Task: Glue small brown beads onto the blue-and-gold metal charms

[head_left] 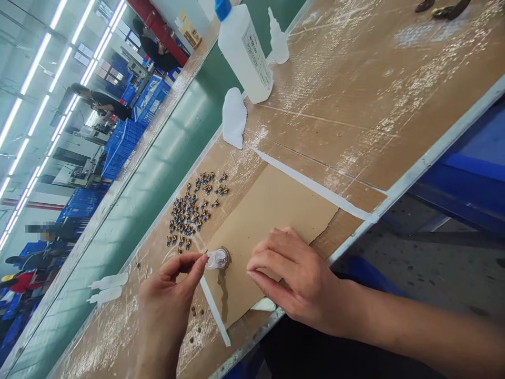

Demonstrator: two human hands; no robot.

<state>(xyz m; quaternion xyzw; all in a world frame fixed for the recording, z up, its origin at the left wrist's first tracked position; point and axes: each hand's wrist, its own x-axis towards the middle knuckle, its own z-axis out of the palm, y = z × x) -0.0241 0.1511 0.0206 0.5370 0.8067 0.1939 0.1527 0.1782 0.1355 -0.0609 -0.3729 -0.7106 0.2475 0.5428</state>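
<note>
My left hand is closed, thumb and forefinger pinched together at the left side of a small clear cup. A tiny dark tip shows at those fingertips, too small to name. The cup rests on a sheet of brown cardboard, and a dark wet streak runs from it. Over the cardboard, to the right of the cup, my right hand has its fingers pressed together; anything in them is hidden. Beyond my left hand lie many small gold-and-blue metal pieces in a loose cluster.
White tape strips edge the cardboard. A large bottle with a blue cap, a small nozzle bottle and a white pad stand or lie farther back. Two small white bottles lie at left. Co-workers are in the background.
</note>
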